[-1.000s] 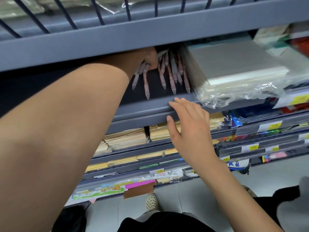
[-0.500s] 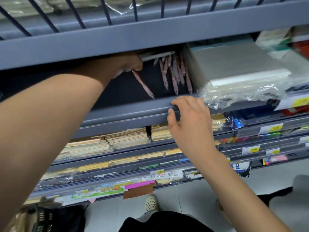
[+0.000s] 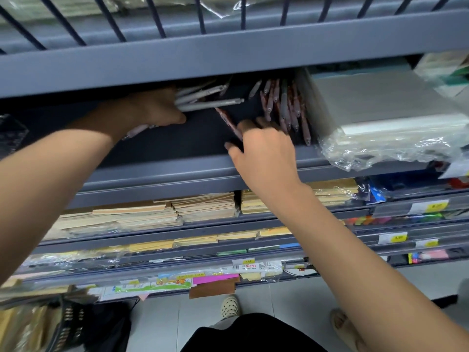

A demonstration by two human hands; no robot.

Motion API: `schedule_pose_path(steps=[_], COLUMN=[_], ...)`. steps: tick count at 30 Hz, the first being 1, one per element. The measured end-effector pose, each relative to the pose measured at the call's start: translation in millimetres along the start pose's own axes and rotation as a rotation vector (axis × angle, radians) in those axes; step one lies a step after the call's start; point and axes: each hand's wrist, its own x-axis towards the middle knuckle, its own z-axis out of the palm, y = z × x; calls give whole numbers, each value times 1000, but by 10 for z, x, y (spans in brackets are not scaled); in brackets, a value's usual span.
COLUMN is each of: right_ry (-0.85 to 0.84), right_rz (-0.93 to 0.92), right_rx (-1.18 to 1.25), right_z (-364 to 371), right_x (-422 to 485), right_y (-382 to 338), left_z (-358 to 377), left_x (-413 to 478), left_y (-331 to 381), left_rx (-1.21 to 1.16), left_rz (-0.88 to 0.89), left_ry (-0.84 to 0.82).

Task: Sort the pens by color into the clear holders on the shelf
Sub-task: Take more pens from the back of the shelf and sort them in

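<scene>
Right hand (image 3: 264, 151) is reached over the shelf (image 3: 177, 171) lip, fingers touching a loose red pen (image 3: 227, 119). Whether it's actually pinched can't be told, too blurry. Further in, a bunch of grey pens (image 3: 210, 104) is gripped by the left hand (image 3: 152, 110). More red pens (image 3: 286, 110) are piled back right.

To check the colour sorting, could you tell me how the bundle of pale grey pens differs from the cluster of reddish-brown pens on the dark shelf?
The bundle of pale grey pens is gripped in the left hand; the cluster of reddish-brown pens lies on the dark shelf. The grey pens point sideways, rightward; the reddish-brown ones point toward the shelf's front edge. Both are slim pens grouped by one colour.
</scene>
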Motion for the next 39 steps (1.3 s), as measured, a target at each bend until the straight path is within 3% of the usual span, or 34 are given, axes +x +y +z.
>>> schedule_pose_path(steps=[9, 12, 14, 18, 28, 31, 35, 39], right_ry=[20, 73, -2, -132, -206, -265, -347, -373], right_rz=[130, -16, -64, 11, 82, 94, 82, 75], right_rx=[-97, 64, 173, 256, 495, 640, 821, 894], right_z=[126, 195, 268, 351, 296, 305, 356, 410], right_x=[310, 313, 343, 483, 677, 732, 791, 821], right_y=[200, 37, -64, -70, 145, 155, 140, 153], left_z=[-35, -49, -64, -99, -107, 42, 315, 380], left_x=[-180, -152, -118, -73, -244, -430, -561, -615], left_y=[-376, -264, -159, 71, -53, -147, -182, -161], left_rx=[106, 141, 148, 130, -89, -261, -116, -300], left_rz=[171, 222, 250, 323, 334, 354, 386, 374], left_ry=[9, -19, -61, -135, -259, -153, 146, 215])
